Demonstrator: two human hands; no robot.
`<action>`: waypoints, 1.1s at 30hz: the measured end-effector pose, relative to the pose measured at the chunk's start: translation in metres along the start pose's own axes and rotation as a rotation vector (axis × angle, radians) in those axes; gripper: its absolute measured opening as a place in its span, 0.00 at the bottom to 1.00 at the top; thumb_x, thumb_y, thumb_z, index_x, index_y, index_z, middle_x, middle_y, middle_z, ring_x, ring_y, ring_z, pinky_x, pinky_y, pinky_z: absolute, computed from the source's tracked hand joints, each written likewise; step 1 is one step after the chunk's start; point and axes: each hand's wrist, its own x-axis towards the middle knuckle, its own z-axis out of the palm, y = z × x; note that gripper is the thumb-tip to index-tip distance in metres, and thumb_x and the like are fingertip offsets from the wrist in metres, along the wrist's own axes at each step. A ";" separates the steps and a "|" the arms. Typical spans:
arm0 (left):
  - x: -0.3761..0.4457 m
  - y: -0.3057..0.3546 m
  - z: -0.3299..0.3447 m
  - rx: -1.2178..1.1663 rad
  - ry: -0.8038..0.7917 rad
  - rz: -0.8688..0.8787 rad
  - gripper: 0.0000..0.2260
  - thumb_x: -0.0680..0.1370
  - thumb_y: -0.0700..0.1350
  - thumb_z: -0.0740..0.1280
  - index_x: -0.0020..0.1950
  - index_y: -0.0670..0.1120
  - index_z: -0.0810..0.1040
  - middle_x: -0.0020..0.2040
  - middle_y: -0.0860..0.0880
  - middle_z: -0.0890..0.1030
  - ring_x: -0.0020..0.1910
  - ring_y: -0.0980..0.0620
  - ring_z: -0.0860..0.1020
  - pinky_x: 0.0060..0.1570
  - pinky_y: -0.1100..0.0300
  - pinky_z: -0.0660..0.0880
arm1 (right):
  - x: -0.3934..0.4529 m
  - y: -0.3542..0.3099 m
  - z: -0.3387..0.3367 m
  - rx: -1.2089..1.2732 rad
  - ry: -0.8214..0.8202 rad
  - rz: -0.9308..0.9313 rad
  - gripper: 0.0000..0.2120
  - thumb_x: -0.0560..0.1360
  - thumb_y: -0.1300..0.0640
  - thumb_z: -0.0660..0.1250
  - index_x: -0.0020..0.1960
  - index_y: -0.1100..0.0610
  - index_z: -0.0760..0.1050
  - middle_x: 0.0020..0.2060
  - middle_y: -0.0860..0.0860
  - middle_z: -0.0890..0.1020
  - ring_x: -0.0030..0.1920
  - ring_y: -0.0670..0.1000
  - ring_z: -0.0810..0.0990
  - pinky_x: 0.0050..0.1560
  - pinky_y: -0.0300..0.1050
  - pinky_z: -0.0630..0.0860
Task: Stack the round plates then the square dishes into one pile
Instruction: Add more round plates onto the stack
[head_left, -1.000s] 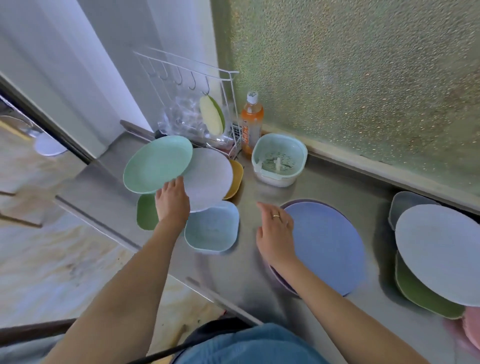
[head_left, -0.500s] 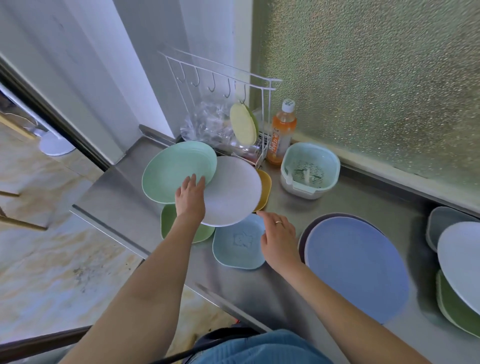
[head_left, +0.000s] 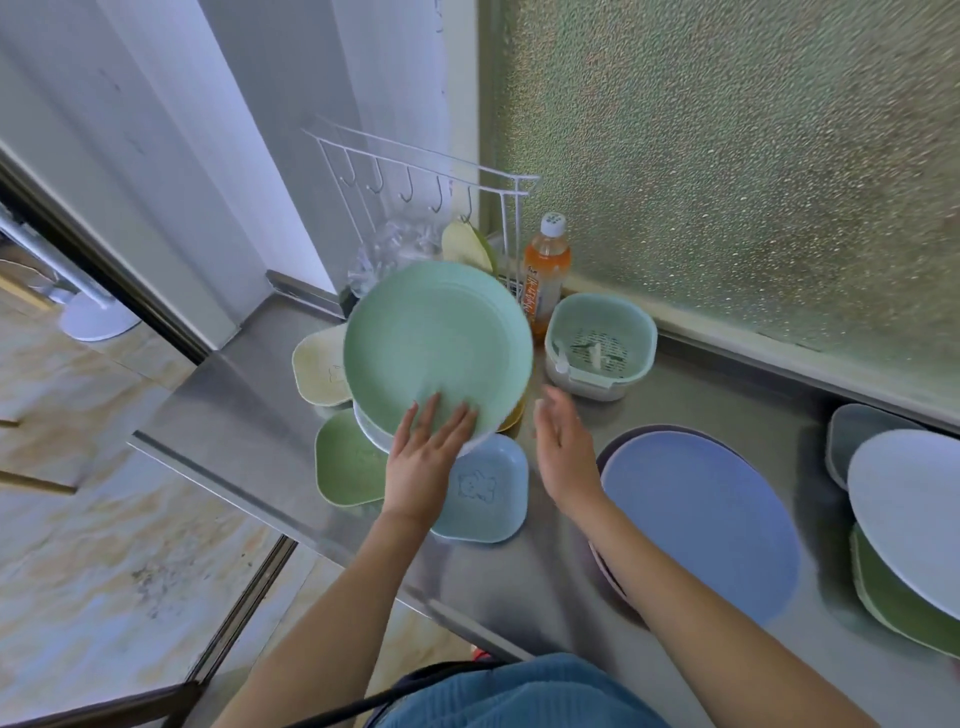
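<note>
Mint-green round plate (head_left: 436, 348): sitting on a white round plate (head_left: 371, 434) at the tabletop's (head_left: 561, 566) left end, starting the pile.
Left hand (head_left: 421, 467): fingers (head_left: 428, 415) lying straight, pressing the near rim, likely nudging it centred.
Right hand (head_left: 563, 449): hovering beside, fingers relaxed, holding nothing.
Square dishes: cream (head_left: 317, 371), green (head_left: 345, 460) and blue bear-embossed (head_left: 485, 491) ones waiting around the pile.
Materials: matte plastic-looking ware; brushed steel tabletop.

Bare forearms, blue ribbed garment (head_left: 519, 696), black strap (head_left: 363, 704)
</note>
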 end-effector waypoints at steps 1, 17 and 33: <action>0.000 0.009 -0.002 -0.012 0.023 0.060 0.21 0.74 0.35 0.56 0.64 0.48 0.74 0.59 0.51 0.82 0.61 0.39 0.78 0.65 0.48 0.63 | 0.001 -0.002 -0.005 0.035 0.040 0.038 0.19 0.80 0.43 0.51 0.64 0.52 0.67 0.58 0.49 0.78 0.57 0.52 0.77 0.56 0.49 0.72; 0.031 0.152 0.001 -0.611 -0.448 -0.505 0.24 0.81 0.40 0.50 0.77 0.46 0.50 0.71 0.43 0.69 0.72 0.43 0.63 0.74 0.42 0.49 | -0.075 0.122 -0.175 -0.161 0.517 0.437 0.11 0.81 0.56 0.51 0.47 0.61 0.68 0.47 0.63 0.77 0.50 0.62 0.75 0.44 0.47 0.63; 0.019 0.180 0.021 -0.406 -0.678 -0.285 0.24 0.81 0.44 0.50 0.77 0.47 0.51 0.74 0.44 0.64 0.75 0.47 0.58 0.74 0.43 0.48 | -0.079 0.153 -0.195 -0.647 0.194 0.506 0.20 0.81 0.51 0.46 0.70 0.54 0.60 0.57 0.59 0.79 0.57 0.61 0.77 0.51 0.54 0.73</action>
